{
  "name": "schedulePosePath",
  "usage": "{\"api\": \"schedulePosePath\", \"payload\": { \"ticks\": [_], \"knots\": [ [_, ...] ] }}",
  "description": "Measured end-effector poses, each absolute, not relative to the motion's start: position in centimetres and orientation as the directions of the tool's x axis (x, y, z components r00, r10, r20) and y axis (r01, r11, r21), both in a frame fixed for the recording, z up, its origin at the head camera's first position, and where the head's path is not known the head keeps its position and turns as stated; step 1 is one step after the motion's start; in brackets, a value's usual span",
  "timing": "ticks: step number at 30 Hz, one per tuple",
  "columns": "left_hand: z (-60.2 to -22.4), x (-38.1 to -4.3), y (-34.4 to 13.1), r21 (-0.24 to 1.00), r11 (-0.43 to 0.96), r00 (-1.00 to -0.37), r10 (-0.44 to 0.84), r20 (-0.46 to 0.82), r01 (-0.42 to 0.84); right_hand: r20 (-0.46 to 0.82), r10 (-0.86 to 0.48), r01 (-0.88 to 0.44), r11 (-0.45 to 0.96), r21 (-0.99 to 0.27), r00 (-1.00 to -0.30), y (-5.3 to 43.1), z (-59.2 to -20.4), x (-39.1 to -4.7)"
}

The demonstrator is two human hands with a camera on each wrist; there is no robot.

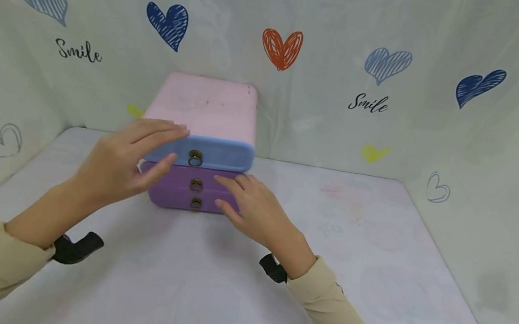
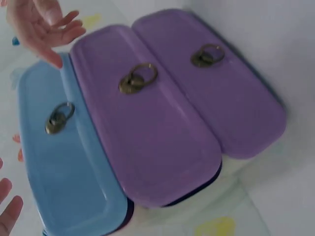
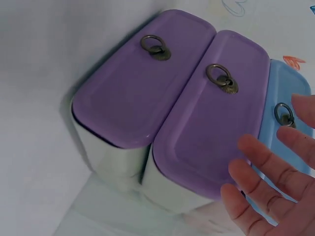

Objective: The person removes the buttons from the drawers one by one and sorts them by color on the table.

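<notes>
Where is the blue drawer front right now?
In the head view, the blue drawer front is the top one of the small chest, centre-left at the table's back, above two purple drawers, with the left hand beside it.

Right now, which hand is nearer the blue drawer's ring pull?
Left. The left hand hovers just beside the blue drawer's ring pull, its thumb close to the ring. The right hand sits lower, in front of the purple drawers.

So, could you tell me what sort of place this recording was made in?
Probably a small staged tabletop booth rather than a lived-in room: a white table walled on three sides by a heart-printed "Smile" backdrop, with only a small drawer unit between both hands.
</notes>
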State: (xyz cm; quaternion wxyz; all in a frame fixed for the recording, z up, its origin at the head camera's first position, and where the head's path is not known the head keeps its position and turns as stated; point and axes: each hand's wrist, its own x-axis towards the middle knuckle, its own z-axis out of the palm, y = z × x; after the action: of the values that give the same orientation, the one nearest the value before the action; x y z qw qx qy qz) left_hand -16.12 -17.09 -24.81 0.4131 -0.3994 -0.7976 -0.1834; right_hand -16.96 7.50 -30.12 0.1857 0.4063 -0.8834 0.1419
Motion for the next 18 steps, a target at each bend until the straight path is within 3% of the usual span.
{"api": "schedulePosePath", "payload": {
  "ticks": [3, 7, 14, 18],
  "knots": [
    [-24.3, -17.1, -17.6, 0.076, 0.631, -0.419, 0.416, 0.807, 0.772, 0.438, -0.667, -0.772, 0.627, -0.105, -0.602, 6.7, -30.1, -17.3],
    [-23.5, -18.1, -18.3, 0.250, 0.680, -0.583, 0.316, 0.748, 0.689, 0.424, -0.674, -0.768, 0.635, -0.088, -0.605, 5.8, -30.0, -17.6],
    [-22.5, -19.8, -19.8, 0.501, 0.706, -0.810, 0.178, 0.559, 0.501, 0.420, -0.662, -0.750, 0.658, -0.069, -0.620, 4.7, -29.9, -17.7],
    [-22.2, -21.3, -20.8, 0.616, 0.692, -0.906, 0.135, 0.402, 0.376, 0.435, -0.652, -0.740, 0.671, -0.052, -0.621, 4.2, -29.8, -17.9]
  ]
}}
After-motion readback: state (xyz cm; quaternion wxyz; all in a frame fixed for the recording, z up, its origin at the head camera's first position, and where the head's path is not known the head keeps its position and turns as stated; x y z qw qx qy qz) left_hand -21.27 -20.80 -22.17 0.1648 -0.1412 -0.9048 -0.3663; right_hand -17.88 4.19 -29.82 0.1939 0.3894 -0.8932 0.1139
